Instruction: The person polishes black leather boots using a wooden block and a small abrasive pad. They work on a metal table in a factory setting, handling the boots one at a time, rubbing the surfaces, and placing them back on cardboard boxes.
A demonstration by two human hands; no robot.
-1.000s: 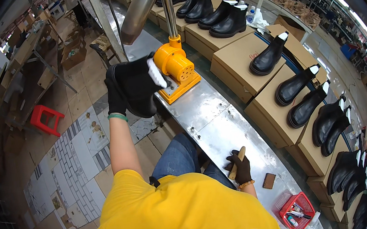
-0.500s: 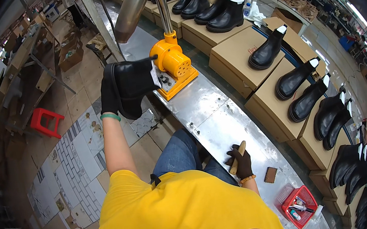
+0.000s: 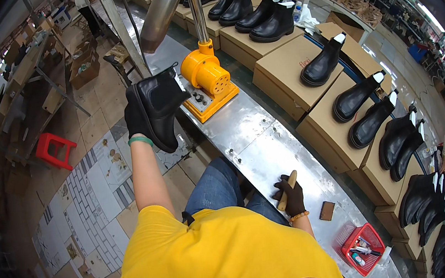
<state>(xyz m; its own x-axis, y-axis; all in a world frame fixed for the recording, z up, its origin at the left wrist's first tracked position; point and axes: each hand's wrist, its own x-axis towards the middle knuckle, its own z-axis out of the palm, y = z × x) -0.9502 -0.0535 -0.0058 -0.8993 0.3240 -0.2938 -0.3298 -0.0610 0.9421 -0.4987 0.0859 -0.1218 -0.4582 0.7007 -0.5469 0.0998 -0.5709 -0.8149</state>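
Observation:
My left hand [image 3: 134, 120], in a black glove with a green band at the wrist, holds a black ankle boot [image 3: 159, 105] out to the left. Its fingers are around the sole side, mostly hidden behind the boot. The boot is tilted, its opening towards the yellow machine [image 3: 208, 74] and its toe pointing down towards me. Over the metal bench [image 3: 258, 134], my gloved right hand [image 3: 295, 198] is closed on a tan wooden stick [image 3: 292, 178]. What lies at the stick's lower end cannot be made out.
A metal nozzle [image 3: 158, 24] hangs above the bench near the boot. Brown cardboard boxes [image 3: 281, 73] carrying several black boots [image 3: 320, 63] line the right side. Near my right hand are a small brown block [image 3: 327, 211] and a red basket [image 3: 376, 239]. A red stool [image 3: 56, 151] stands left.
My left hand has turned the boot, so its sole now slants and its toe has swung right and slightly nearer. My right hand and the wooden stick look unchanged.

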